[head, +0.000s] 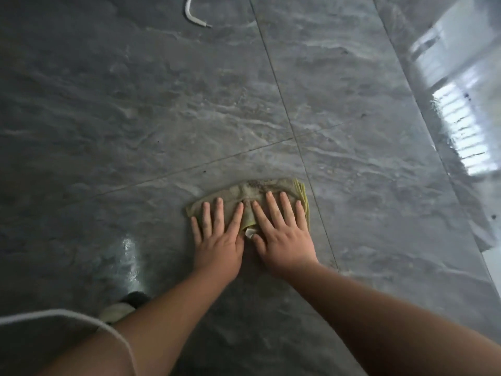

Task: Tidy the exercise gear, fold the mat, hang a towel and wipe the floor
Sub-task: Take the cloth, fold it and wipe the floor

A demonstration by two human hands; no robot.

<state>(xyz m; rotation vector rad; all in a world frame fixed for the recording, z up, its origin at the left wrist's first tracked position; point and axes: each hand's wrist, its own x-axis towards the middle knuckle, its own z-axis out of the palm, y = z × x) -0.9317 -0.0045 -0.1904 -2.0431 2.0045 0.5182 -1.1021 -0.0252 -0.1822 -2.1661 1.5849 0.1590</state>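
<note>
While both arms reach forward, the left hand (217, 240) and the right hand (282, 234) lie side by side with fingers straight and spread, pressing a folded yellow-green cloth (252, 196) flat against the grey stone-patterned floor (135, 118). A white cord (193, 14) lies well apart near the top edge, and a shoe (122, 308) shows beside the left forearm.

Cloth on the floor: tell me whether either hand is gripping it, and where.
Neither grips it. The left hand and right hand press flat on the near part of the cloth, fingers straight.
</note>
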